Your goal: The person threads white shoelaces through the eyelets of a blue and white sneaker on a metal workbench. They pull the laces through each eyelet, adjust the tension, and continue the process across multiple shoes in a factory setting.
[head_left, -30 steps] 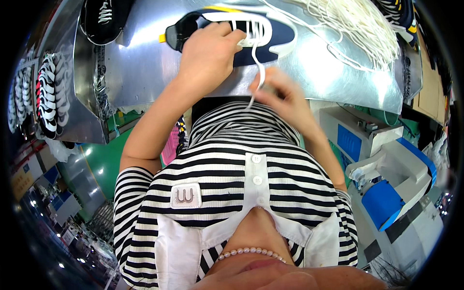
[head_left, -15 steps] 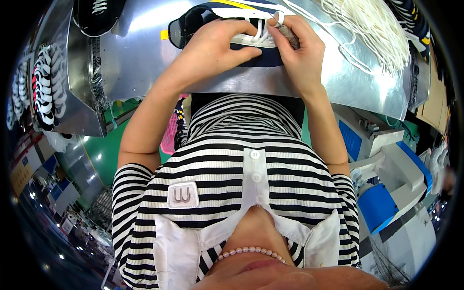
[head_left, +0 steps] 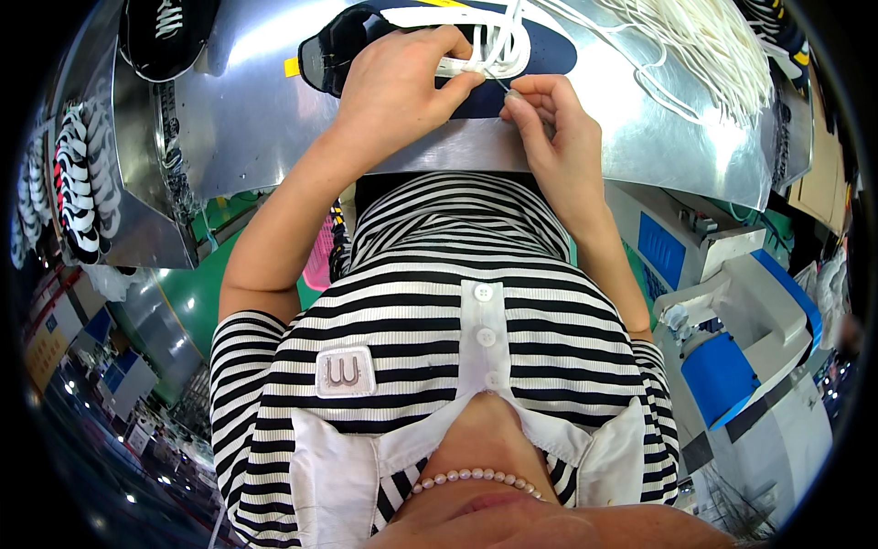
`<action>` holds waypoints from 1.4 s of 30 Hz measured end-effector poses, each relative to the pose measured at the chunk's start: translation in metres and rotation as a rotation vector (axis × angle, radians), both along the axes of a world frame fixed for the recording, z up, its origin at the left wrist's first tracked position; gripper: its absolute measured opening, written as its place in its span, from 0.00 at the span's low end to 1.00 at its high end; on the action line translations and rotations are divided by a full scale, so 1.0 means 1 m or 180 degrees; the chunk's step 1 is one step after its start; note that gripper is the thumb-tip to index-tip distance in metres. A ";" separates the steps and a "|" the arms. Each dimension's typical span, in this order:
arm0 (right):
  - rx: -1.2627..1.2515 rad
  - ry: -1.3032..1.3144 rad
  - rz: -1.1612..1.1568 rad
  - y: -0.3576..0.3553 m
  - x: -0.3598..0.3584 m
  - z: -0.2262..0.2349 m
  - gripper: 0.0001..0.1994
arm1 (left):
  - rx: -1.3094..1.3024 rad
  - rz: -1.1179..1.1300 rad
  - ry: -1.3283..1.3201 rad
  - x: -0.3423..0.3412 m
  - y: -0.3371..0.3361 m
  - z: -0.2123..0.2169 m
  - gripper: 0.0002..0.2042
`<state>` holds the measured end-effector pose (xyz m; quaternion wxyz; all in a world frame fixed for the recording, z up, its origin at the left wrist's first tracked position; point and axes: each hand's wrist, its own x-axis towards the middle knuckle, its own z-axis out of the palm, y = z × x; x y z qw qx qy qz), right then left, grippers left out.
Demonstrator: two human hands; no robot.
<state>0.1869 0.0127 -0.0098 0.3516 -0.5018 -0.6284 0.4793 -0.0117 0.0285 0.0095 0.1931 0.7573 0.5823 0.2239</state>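
Note:
A dark navy sneaker (head_left: 553, 57) with a white lace panel lies sideways on the metal table, its opening to the left and toe to the right. White shoelace (head_left: 501, 37) runs through its eyelets, with loops standing up. My left hand (head_left: 402, 78) rests over the shoe's middle, thumb and fingers closed on the eyelet edge. Just right of it, my right hand (head_left: 553, 119) is closed in a pinch at the table side of the shoe. From its fingertips a thin needle-like tool (head_left: 497, 80) reaches toward the eyelets by my left thumb; its handle is hidden in the hand.
A heap of loose white laces (head_left: 704, 55) lies on the table's right. One black shoe (head_left: 165, 37) stands at the far left. Strips of white parts (head_left: 78, 183) hang beyond the left edge. A grey and blue machine (head_left: 732, 357) stands low on the right.
My right hand has drawn back from the lacing toward me, and the thin tool now shows. The lace loop at its fingers is out of them. The shoe has shifted slightly left.

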 end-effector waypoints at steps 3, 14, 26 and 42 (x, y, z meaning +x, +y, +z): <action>-0.0016 -0.0037 0.0098 0.002 0.001 -0.002 0.08 | -0.0004 -0.0011 -0.0059 0.001 -0.001 0.001 0.13; -0.0187 0.0138 -0.0035 -0.001 0.001 0.001 0.09 | -0.0054 -0.0026 -0.0187 0.006 -0.007 0.002 0.12; 0.0184 -0.0316 0.0353 -0.002 0.001 -0.006 0.13 | 0.0774 -0.0384 0.0000 -0.001 -0.027 0.000 0.09; 0.1084 -0.2148 0.1458 0.040 -0.026 0.041 0.09 | 0.1683 -0.0634 0.0419 -0.011 -0.038 -0.005 0.09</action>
